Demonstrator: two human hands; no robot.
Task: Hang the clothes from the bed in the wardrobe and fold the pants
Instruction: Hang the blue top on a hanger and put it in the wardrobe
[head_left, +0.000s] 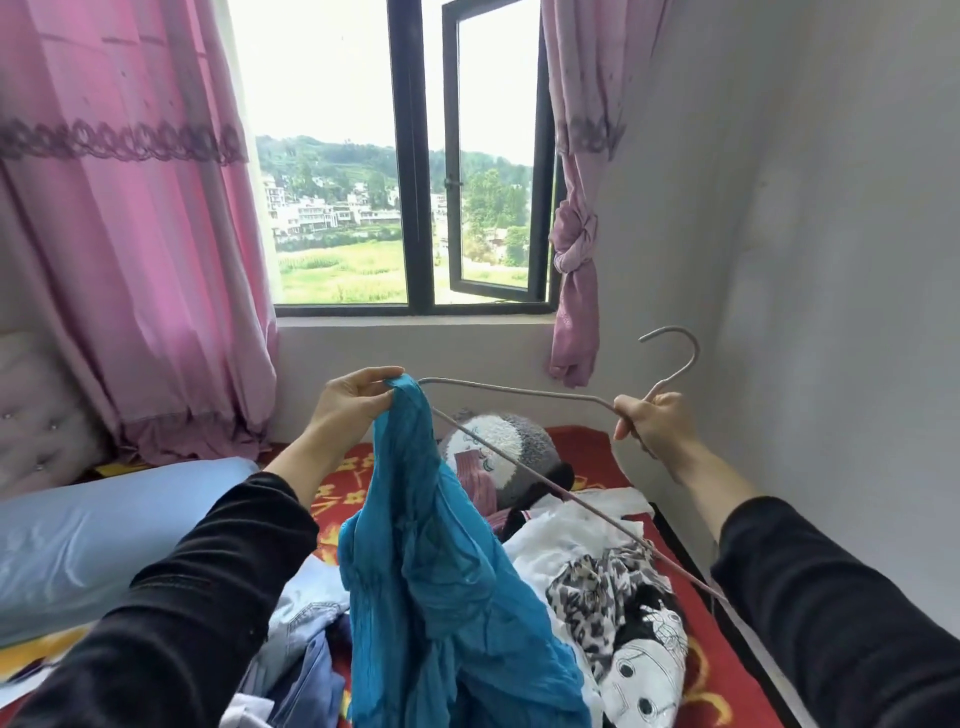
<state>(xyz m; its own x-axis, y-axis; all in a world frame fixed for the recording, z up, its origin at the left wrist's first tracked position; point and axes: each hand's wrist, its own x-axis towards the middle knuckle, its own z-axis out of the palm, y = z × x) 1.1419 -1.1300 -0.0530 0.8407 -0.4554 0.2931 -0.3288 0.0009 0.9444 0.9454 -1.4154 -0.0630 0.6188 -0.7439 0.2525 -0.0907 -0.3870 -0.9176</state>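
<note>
A teal crinkled garment (436, 561) hangs in front of me, pinched at its top by my left hand (353, 397). One end of a thin metal hanger (519, 389) pokes into the cloth there. My right hand (649, 423) grips the hanger just below its hook, which points up toward the wall. Below lie more clothes on the red patterned bed (587, 452): a white printed top (644, 670), a leopard-print piece (602, 587) and denim pants (306, 623).
A grey and white plush toy (504, 441) lies at the head of the bed. A pale blue pillow (104, 535) sits to the left. Pink curtains (130, 234) flank an open window (415, 156). A white wall (831, 312) runs close along the right.
</note>
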